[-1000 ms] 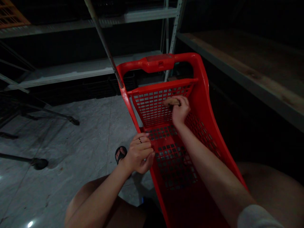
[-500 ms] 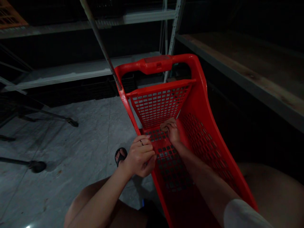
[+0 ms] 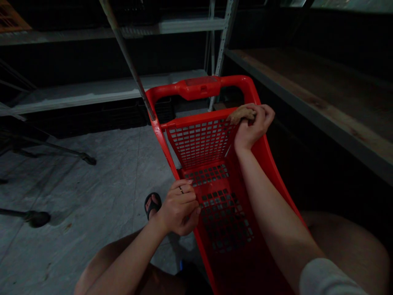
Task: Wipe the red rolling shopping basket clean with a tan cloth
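From my head camera, the red basket [image 3: 233, 213] runs from centre frame down to the lower edge, its handle [image 3: 199, 87] just above the middle. My right hand [image 3: 253, 125], right of centre, has its fingers curled tight over a brownish cloth [image 3: 241, 113] pressed on the top rim of the mesh end wall. My left hand [image 3: 181, 207], lower centre, clamps the basket's left rim, fingers together. A sandalled foot [image 3: 151, 203] shows on the grey floor [image 3: 76, 196] beside it.

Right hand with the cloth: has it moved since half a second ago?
Yes. The right hand went up from the basket's perforated floor to the top edge of the red basket's end wall, cloth pressed there.
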Demonstrator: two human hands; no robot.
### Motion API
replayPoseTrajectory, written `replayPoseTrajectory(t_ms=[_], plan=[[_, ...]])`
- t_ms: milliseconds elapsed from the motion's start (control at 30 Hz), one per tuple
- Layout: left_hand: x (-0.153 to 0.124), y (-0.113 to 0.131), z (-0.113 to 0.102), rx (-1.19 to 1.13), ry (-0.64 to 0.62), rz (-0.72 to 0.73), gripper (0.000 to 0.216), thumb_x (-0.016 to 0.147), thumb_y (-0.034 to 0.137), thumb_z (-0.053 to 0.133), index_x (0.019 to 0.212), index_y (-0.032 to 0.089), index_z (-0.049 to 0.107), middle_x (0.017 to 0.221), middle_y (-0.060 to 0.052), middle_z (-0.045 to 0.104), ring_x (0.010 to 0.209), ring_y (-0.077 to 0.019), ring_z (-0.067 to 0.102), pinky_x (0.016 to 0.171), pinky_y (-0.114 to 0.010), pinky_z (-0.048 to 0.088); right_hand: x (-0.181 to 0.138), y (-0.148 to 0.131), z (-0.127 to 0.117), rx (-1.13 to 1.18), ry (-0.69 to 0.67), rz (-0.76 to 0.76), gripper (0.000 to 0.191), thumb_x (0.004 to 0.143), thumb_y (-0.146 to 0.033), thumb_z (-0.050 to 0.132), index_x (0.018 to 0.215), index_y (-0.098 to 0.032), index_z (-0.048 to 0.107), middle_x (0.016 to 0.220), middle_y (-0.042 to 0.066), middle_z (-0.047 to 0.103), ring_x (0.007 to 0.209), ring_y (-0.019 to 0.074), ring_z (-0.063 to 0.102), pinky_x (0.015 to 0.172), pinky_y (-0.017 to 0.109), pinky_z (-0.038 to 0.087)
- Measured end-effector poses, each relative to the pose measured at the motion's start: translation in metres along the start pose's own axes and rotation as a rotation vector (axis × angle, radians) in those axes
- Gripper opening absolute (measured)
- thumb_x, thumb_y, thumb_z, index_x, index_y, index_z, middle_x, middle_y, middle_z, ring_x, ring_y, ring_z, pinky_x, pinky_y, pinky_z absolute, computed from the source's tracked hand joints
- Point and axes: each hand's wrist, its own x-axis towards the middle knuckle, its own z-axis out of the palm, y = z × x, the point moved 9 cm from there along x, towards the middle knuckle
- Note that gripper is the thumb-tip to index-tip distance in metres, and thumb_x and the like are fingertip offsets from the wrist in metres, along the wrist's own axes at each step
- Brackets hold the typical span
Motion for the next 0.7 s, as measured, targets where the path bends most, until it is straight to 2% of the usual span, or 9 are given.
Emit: replayPoseTrajectory(t_ms=[100,300,433,567,633,700], plan=[[-0.001,0.002,0.002,0.005,-0.017,0.0,0.022,0.081,0.018,0.048,0.06,0.023,0.048,0.055,0.004,0.049,0.06,-0.0144,0.052,0.096,-0.038,0.051,-0.009,0.002,0.006,-0.014,-0.069,-0.034,0.042,0.081,-0.007,0.045,0.116,-0.022,0.062,0.128,0.011,0.05,0.128,0.0276,0.052,0.114,0.056,0.042],[0.0,0.005,0.004,-0.017,0.021,0.005,0.022,0.081,0.019,0.048,0.059,0.022,0.045,0.055,0.004,0.048,0.061,-0.0131,0.052,0.097,-0.037,0.049,-0.075,0.031,0.02,-0.09,-0.22,0.016,0.045,0.075,-0.005,0.047,0.109,-0.025,0.068,0.119,0.008,0.061,0.116,0.0247,0.057,0.105,0.046,0.05],[0.001,0.01,0.008,-0.012,-0.006,0.025,0.022,0.082,0.019,0.048,0.06,0.022,0.043,0.053,0.006,0.046,0.057,-0.0124,0.05,0.095,-0.039,0.049,-0.141,0.049,0.029,-0.151,-0.51,0.099,0.044,0.076,-0.004,0.048,0.109,-0.021,0.071,0.121,0.012,0.063,0.117,0.0266,0.055,0.107,0.045,0.049],[0.001,0.018,0.008,0.004,-0.025,0.057,0.021,0.084,0.019,0.05,0.065,0.023,0.042,0.055,0.007,0.046,0.056,-0.013,0.052,0.091,-0.04,0.052,-0.214,0.051,0.035,-0.193,-0.842,0.141,0.044,0.079,-0.002,0.047,0.11,-0.017,0.075,0.113,0.013,0.068,0.108,0.0257,0.058,0.1,0.04,0.052],[0.0,0.02,0.007,0.005,-0.059,0.085,0.023,0.088,0.021,0.05,0.066,0.024,0.043,0.057,0.006,0.049,0.058,-0.0135,0.056,0.094,-0.039,0.053,-0.233,0.053,0.037,-0.252,-0.939,0.168,0.043,0.083,-0.003,0.046,0.112,-0.016,0.075,0.116,0.015,0.068,0.109,0.0264,0.057,0.1,0.04,0.051],[-0.002,0.019,0.004,0.013,-0.116,0.126,0.023,0.094,0.028,0.05,0.071,0.024,0.05,0.063,0.004,0.058,0.068,-0.015,0.064,0.099,-0.037,0.053,-0.239,0.055,0.039,-0.3,-0.978,0.186,0.041,0.086,-0.006,0.047,0.114,-0.015,0.076,0.118,0.016,0.068,0.11,0.0277,0.056,0.101,0.042,0.05]])
